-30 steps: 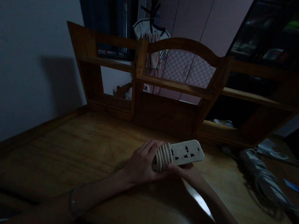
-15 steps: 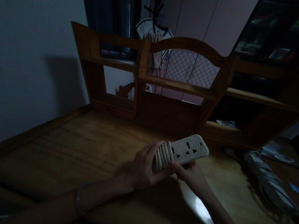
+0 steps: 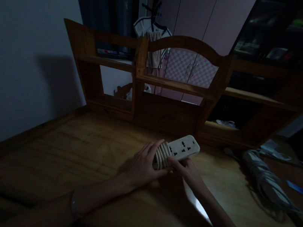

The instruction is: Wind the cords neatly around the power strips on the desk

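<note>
A white power strip [image 3: 184, 147] is held tilted above the wooden desk, its far right end raised and its sockets facing up. Its cord [image 3: 163, 156] is wound in several turns around the near left end. My left hand [image 3: 144, 162] wraps around that wound end, fingers over the coils and thumb along the lower side. My right hand [image 3: 185, 170] grips the strip from below, with the thumb pressed against the edge of the coils. The right fingers are partly hidden under the strip.
A wooden shelf unit [image 3: 164, 119] stands along the back of the desk [image 3: 85, 153]. On the right lies another bundle of wound cable [image 3: 265, 178], with a blue card [image 3: 295, 187] beyond it. A pale wall [image 3: 18, 71] borders the left side.
The power strip and both hands have shifted slightly left in view, along with the whole scene. Both hands keep their hold on the strip and its wound cord.
</note>
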A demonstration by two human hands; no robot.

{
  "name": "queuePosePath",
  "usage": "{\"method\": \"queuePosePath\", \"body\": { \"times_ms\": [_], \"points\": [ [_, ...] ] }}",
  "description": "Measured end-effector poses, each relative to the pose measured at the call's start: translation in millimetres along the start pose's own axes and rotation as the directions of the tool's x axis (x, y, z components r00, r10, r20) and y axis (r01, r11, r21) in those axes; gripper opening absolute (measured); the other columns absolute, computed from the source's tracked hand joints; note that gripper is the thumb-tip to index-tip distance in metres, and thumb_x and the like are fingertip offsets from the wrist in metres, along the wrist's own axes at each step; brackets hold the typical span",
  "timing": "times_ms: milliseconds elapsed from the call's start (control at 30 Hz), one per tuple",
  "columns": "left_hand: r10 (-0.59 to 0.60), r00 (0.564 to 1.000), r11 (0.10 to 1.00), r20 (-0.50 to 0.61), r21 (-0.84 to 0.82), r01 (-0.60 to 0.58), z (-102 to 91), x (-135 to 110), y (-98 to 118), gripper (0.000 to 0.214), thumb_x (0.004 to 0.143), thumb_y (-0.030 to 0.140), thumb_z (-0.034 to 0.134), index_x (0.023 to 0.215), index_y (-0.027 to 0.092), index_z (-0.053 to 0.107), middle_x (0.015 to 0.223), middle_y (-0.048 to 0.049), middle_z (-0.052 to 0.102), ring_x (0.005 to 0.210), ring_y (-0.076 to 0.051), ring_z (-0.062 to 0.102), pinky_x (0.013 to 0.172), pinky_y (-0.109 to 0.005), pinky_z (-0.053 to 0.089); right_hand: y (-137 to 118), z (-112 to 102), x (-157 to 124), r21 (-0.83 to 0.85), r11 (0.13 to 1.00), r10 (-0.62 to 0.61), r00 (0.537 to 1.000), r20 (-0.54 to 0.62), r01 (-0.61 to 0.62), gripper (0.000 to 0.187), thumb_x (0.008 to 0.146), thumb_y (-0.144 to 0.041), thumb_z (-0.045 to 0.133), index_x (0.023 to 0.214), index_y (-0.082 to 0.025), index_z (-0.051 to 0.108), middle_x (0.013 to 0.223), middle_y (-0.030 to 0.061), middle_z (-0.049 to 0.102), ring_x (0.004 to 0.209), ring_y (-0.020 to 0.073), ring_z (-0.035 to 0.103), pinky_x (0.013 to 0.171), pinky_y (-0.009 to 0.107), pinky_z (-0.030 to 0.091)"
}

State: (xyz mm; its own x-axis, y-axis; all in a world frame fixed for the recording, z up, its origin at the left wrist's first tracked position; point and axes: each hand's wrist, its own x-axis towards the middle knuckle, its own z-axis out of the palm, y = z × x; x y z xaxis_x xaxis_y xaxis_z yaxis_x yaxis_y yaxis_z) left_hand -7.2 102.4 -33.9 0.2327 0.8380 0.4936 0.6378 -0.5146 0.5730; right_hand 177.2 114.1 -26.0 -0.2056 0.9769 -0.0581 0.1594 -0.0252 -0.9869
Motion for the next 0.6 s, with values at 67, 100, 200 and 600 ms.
{"method": "queuePosePath", "body": {
  "times_ms": [67, 100, 200, 600],
  "points": [
    [-0.011, 1.000, 1.000, 0.014, 0.022, 0.011, 1.1, 1, -3, 0.080, 0.075, 0.050, 0.070, 0.143, 0.027, 0.034, 0.135, -0.0082, 0.051, 0.123, -0.026, 0.050, 0.104, -0.043, 0.042, 0, 1, 2, -0.010, 1.000, -0.001, 1.000, 0.001, 0.001, 0.041, 0.076, -0.052, 0.069, 0.093, -0.014, 0.072, 0.087, 0.0086, 0.072, 0.083, 0.0245, 0.066, 0.073, 0.034, 0.052],
    [-0.017, 1.000, 0.999, 0.022, 0.030, 0.017, 2.1, 1, -4, 0.080, 0.075, 0.049, 0.070, 0.143, 0.027, 0.033, 0.135, -0.0080, 0.051, 0.123, -0.026, 0.049, 0.104, -0.043, 0.042, 1, 1, 3, -0.020, 1.000, -0.003, 1.000, 0.002, 0.003, 0.042, 0.076, -0.053, 0.069, 0.093, -0.014, 0.072, 0.089, 0.0092, 0.073, 0.085, 0.0253, 0.067, 0.075, 0.034, 0.052],
    [-0.037, 0.999, 0.999, 0.028, 0.030, 0.036, 6.9, 1, -5, 0.081, 0.076, 0.051, 0.068, 0.144, 0.026, 0.033, 0.136, -0.0091, 0.050, 0.124, -0.028, 0.049, 0.104, -0.045, 0.042, 4, -4, 7, -0.066, 0.998, -0.018, 1.000, 0.005, 0.018, 0.045, 0.075, -0.055, 0.069, 0.097, -0.015, 0.072, 0.099, 0.0110, 0.073, 0.092, 0.0268, 0.067, 0.079, 0.035, 0.051],
    [-0.066, 0.936, 0.895, 0.346, -0.394, 0.208, 95.5, 27, 60, 0.112, 0.066, 0.058, 0.074, 0.153, 0.025, 0.011, 0.153, -0.0137, 0.032, 0.134, -0.033, 0.041, 0.108, -0.046, 0.037, 0, -160, 3, -0.395, 0.916, 0.091, 0.995, 0.035, -0.070, 0.056, 0.068, -0.065, 0.068, 0.069, -0.009, 0.072, 0.057, 0.0032, 0.059, 0.054, 0.0121, 0.049, 0.051, 0.024, 0.037]
  ]
}}
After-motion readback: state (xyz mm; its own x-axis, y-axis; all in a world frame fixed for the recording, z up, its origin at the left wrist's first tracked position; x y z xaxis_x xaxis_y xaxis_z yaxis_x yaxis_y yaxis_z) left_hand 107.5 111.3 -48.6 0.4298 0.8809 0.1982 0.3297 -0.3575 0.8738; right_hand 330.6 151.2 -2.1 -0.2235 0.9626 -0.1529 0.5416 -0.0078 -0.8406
